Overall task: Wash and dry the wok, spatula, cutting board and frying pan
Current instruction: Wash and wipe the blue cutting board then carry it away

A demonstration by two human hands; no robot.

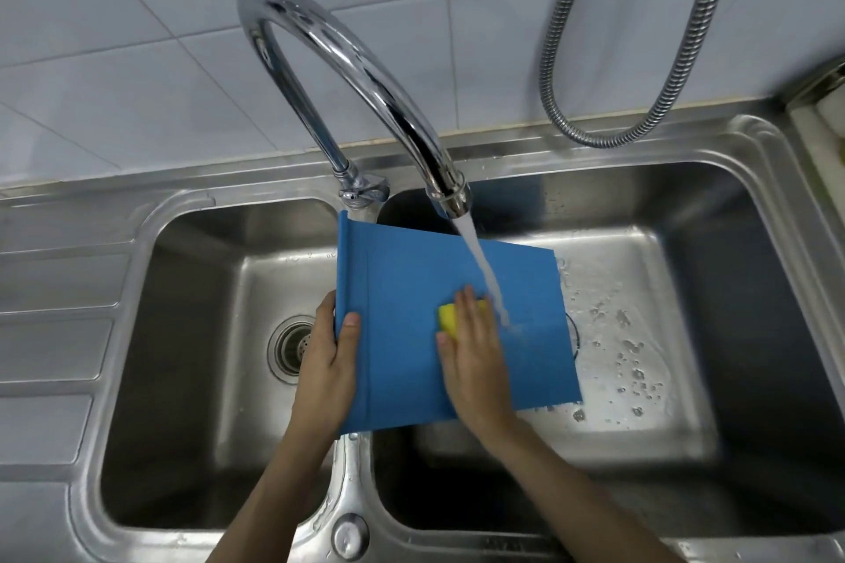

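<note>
Board: we hold the blue cutting board [411, 311] over the right basin [686, 334], tilted, likely so the stream drains off | Left hand [331, 357] grips its left edge, thumb on top, to steady it | Right hand [473, 347] presses yellow sponge [450, 318] flat, fingers straight | Count: one board, one sponge, one faucet [347, 55], two basins; wok, spatula, pan unseen

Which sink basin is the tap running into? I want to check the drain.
The right basin: the stream hits the blue cutting board over it, and its floor is wet. The left basin looks dry.
</note>
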